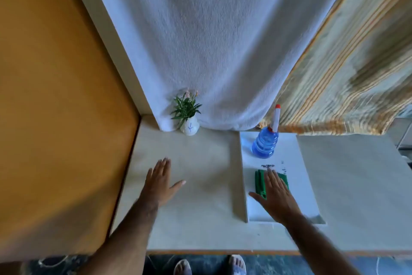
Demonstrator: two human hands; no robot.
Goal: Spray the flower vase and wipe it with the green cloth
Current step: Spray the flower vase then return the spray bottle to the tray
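Note:
A small white flower vase (190,127) with green leaves and pale pink blooms stands at the back of the table against the white curtain. A blue spray bottle (264,143) with a white and red nozzle stands upright on a white board (298,185) to the right. The folded green cloth (260,182) lies on that board nearer to me. My right hand (275,194) lies flat over the cloth with fingers spread, covering its right part. My left hand (159,182) hovers flat and open over the bare table top, well in front of the vase.
An orange panel (55,107) walls off the left side of the beige table (196,219). A white curtain (211,40) and a striped curtain (356,62) hang behind. My feet (210,265) show below the table's front edge.

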